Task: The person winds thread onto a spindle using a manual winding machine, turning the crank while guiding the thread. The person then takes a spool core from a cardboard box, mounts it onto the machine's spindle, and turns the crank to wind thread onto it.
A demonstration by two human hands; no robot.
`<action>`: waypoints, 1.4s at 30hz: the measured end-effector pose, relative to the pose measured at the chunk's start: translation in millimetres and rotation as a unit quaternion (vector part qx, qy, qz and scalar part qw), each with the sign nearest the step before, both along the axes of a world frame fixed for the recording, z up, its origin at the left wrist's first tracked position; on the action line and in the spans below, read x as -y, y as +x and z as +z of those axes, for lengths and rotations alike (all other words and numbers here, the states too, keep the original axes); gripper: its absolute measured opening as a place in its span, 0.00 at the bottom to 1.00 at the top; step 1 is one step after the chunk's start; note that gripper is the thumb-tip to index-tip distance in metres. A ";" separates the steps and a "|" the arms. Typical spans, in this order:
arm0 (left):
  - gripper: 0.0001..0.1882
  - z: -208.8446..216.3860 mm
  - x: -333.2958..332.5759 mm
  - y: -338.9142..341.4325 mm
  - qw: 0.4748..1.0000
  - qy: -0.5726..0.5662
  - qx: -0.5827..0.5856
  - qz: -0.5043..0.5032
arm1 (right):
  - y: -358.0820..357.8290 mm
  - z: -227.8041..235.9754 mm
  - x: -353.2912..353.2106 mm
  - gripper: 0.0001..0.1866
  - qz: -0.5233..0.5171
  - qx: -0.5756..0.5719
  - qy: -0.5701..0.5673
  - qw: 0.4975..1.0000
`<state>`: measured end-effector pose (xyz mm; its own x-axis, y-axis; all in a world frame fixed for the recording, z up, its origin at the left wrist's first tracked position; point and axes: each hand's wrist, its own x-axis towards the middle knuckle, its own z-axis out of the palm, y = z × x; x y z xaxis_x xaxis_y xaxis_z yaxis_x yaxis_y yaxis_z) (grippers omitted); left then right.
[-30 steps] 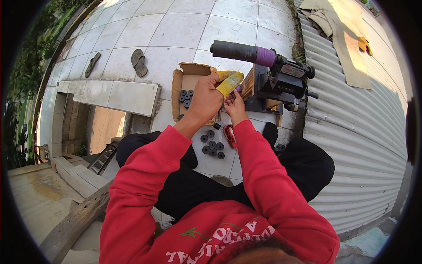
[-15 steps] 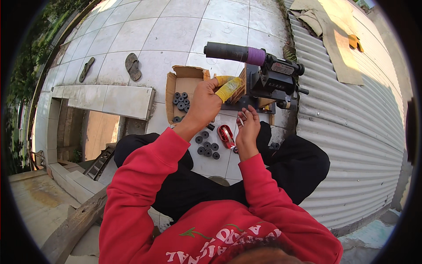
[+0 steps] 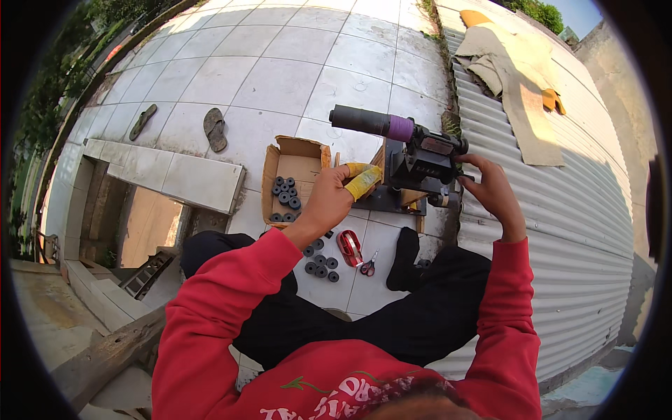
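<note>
In front of me stands a black winding machine [image 3: 420, 166] with a counter on its body. A long black cylinder [image 3: 360, 120] juts left from it, with a purple band [image 3: 400, 129] wound near the machine. My right hand [image 3: 495, 192] reaches the machine's right end, thumb and forefinger closed around its small handle, which the fingers mostly cover. Left of the machine's base is my left hand [image 3: 327, 201], its fingers curled together, some wrapped in yellow tape [image 3: 364, 180]. Whatever those fingers hold is hidden.
An open cardboard box [image 3: 301, 150] holding several small black rolls [image 3: 285, 198] sits beside my left hand. More black rolls [image 3: 320, 271], a red tape dispenser [image 3: 348, 248] and scissors [image 3: 369, 266] lie on the tiles. Corrugated roofing [image 3: 504, 280] borders the right side.
My right hand has moved from below the machine up and right to its handle. The left hand stays beside the machine, still closed. The scissors now show fully, and the view has shifted.
</note>
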<state>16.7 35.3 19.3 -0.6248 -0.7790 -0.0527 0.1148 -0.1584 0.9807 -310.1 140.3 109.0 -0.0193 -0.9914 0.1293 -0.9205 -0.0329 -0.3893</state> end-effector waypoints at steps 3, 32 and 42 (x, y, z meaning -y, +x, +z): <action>0.14 -1.2 0.0 2.1 1.000 -0.005 0.028 -0.007 | -4.7 -6.5 -2.8 0.15 -0.044 0.056 0.018 0.997; 0.14 -11.2 7.8 -13.1 0.998 -0.044 0.048 0.022 | -52.2 -31.7 39.5 0.15 -0.078 -0.007 -0.097 0.992; 0.14 -16.0 9.1 -16.1 0.998 -0.030 0.057 0.015 | -76.7 -80.3 73.5 0.12 -0.055 -0.014 -0.043 0.997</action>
